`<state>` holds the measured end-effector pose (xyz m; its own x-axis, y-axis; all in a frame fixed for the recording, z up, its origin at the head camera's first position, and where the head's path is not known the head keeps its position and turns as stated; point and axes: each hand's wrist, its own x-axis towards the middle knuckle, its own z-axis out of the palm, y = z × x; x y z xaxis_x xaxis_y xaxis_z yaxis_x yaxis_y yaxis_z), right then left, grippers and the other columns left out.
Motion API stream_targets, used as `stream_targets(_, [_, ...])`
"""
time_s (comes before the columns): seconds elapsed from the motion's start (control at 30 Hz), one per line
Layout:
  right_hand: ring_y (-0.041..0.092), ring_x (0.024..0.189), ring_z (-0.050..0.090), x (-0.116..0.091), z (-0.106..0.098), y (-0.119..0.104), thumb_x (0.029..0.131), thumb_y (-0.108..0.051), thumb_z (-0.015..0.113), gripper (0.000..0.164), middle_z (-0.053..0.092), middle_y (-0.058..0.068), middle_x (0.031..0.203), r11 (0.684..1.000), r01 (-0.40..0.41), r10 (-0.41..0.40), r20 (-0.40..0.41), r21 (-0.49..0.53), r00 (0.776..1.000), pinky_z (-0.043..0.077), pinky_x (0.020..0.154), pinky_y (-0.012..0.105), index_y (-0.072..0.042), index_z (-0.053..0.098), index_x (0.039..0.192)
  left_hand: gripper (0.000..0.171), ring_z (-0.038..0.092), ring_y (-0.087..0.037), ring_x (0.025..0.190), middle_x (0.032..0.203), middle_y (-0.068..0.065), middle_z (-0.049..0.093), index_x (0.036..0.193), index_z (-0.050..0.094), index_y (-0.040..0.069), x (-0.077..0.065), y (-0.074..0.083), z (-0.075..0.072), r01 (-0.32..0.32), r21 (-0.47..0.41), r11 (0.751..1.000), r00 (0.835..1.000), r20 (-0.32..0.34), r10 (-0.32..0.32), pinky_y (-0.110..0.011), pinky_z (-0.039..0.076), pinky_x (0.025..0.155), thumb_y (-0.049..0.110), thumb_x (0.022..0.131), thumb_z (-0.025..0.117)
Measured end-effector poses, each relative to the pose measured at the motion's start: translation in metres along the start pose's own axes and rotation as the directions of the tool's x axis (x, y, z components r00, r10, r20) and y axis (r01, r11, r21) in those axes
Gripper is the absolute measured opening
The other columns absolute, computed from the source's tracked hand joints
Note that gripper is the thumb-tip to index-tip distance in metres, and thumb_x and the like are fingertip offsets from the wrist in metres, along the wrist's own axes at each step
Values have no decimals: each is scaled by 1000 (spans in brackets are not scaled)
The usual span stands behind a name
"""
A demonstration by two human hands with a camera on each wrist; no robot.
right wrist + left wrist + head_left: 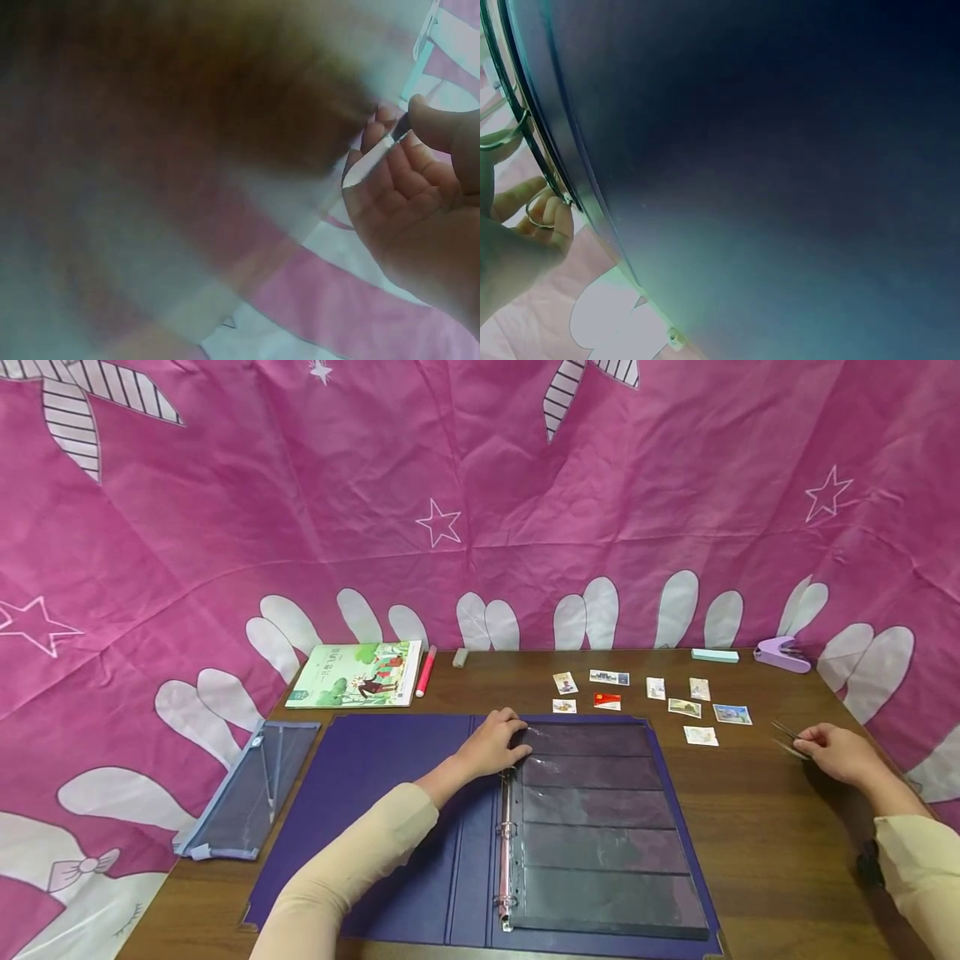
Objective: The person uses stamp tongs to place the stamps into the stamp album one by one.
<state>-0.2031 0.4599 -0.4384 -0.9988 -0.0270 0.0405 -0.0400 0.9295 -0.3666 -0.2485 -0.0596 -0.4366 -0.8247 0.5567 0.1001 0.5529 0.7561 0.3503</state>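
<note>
A dark blue ring binder (390, 835) lies spread on the table, with a black pocket page (600, 810) on its rings. My left hand (491, 745) rests at the top of the spine, fingertips on the page's upper left corner and thumb apart. Its fingers show beside a metal ring (540, 214) in the left wrist view. Off to the right, my right hand (840, 753) pinches tweezers (791, 748) between thumb and fingers, their tips pointing left. Several small stamps (607, 702) lie scattered beyond the binder, the closest to the tweezers being a blue one (732, 715).
A green picture book (360, 675), a red marker (426, 672) and an eraser (461, 657) lie at the back left. A mesh zip pouch (247, 793) flanks the binder. At the back right are a mint-coloured box (715, 655) and a purple stapler (782, 654), before a pink curtain (480, 485).
</note>
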Motion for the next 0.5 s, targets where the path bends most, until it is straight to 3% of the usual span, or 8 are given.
stream_targets(0.07, [16,67,55,0,2,-5,91,-19,55,28,63,21,77,1000,16,-16,-24,1,1000,39,61,31,9,56,92,48,50,-23,106,117,-8,55,123,59,4,1,-1,1,8,6,1000,1000,3,-8,-35,45,90,34,86,64])
stream_targets(0.3, [-12,60,41,4,13,-38,91,-16,56,21,65,12,75,992,111,-107,-56,57,993,36,55,22,5,55,95,59,47,-22,104,115,-6,51,124,59,8,5,-4,4,20,10,1000,1000,8,-20,-34,44,89,46,80,67])
stream_targets(0.5, [-7,59,40,14,26,-83,91,-12,56,15,60,7,73,977,188,-175,-124,105,977,34,55,22,1,54,97,58,48,-22,104,114,-6,50,124,59,9,7,-6,5,23,4,1000,1000,20,-23,-36,45,88,47,80,67])
